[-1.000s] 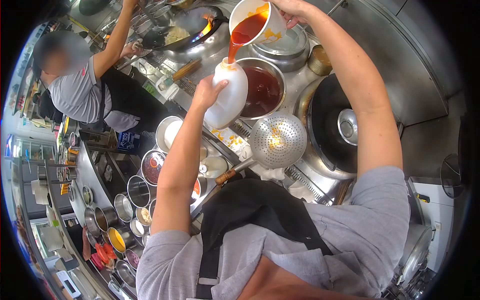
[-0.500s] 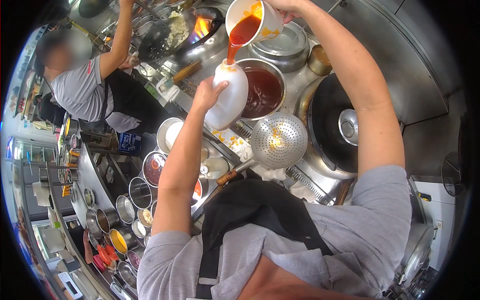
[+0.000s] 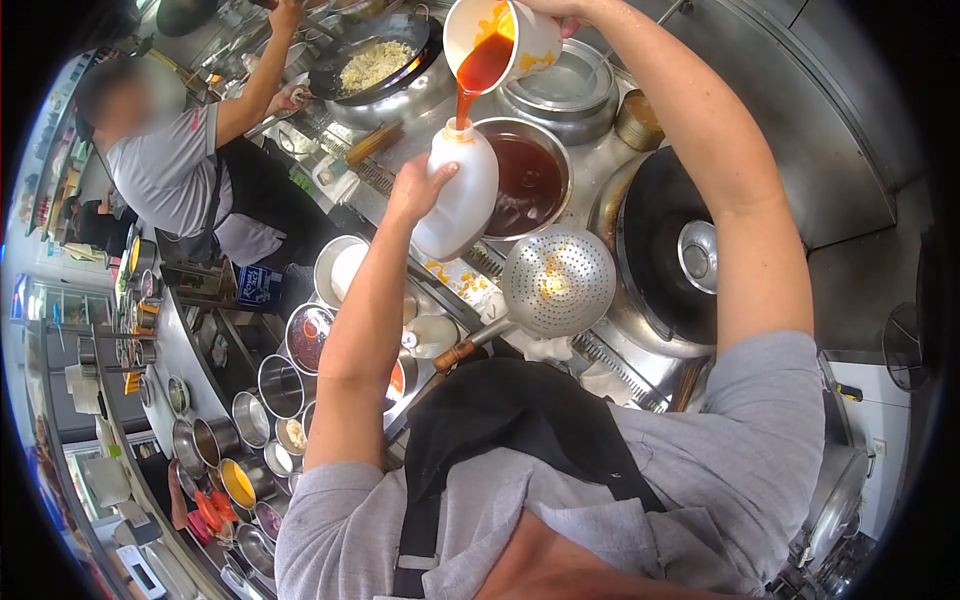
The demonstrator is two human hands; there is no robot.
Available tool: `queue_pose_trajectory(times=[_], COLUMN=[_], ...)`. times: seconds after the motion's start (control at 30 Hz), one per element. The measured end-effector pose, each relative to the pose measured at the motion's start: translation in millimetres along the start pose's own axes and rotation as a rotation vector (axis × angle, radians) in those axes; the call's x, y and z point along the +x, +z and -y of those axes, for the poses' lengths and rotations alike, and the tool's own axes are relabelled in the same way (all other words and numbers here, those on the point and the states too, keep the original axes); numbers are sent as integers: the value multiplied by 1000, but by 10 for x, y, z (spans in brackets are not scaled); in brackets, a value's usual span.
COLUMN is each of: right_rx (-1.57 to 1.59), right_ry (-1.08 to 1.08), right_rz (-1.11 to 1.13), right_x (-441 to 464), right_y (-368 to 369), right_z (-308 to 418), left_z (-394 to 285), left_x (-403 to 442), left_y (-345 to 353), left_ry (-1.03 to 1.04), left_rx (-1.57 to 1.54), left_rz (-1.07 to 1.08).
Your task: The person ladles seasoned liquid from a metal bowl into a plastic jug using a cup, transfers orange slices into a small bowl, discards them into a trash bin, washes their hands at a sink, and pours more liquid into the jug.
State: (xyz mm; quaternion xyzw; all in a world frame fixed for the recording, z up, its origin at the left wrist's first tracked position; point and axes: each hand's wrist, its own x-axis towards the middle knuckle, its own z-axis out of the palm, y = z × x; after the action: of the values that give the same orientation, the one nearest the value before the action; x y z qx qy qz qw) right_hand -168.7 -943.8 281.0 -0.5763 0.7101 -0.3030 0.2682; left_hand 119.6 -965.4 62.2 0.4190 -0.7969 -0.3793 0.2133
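Observation:
My left hand (image 3: 422,188) is wrapped round a white plastic jug (image 3: 460,205) with an uncapped neck. Above it, my right hand (image 3: 562,12) grips a white tub (image 3: 538,45), tilted to the left; part of this hand is cut off by the frame's top edge. Red-orange sauce (image 3: 484,66) runs from the tub's rim down into the jug's mouth. Just right of the jug stands a metal pot (image 3: 568,180) of dark red sauce. A perforated strainer (image 3: 558,280) with a wooden handle lies below that pot, orange bits on it.
To the right sits a black wok (image 3: 655,240) with a small metal bowl (image 3: 697,255) inside. A lidded pot (image 3: 565,90) and a tin (image 3: 640,120) stand behind. At left, a co-worker (image 3: 165,170) handles a wok of pale food (image 3: 376,66). Several metal containers (image 3: 281,386) line the left counter.
The tub has shifted slightly left, with sauce still flowing into the jug. The co-worker's wok has come down level on the burner, and the flame beside it no longer shows.

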Motion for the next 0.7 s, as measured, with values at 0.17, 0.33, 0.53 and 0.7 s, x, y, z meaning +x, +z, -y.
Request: queue_pose_trajectory(times=[0.17,0.33,0.53,0.7], right_rx=[-145,-294,-488,-564], right_ry=[-45,-109,-144,-182], right_rz=[9,4,-4,-11], right_x=[11,125,-2,74], right_y=[-12,28,105,128], right_z=[86,75,277,237], left_z=[103,110,116,179], left_x=[55,55,61,82], left_y=[37,45,57,83], left_ry=[19,12,16,20], left_rx=[-8,-5,-18,-3], left_rz=[-7,-4,2,-6])
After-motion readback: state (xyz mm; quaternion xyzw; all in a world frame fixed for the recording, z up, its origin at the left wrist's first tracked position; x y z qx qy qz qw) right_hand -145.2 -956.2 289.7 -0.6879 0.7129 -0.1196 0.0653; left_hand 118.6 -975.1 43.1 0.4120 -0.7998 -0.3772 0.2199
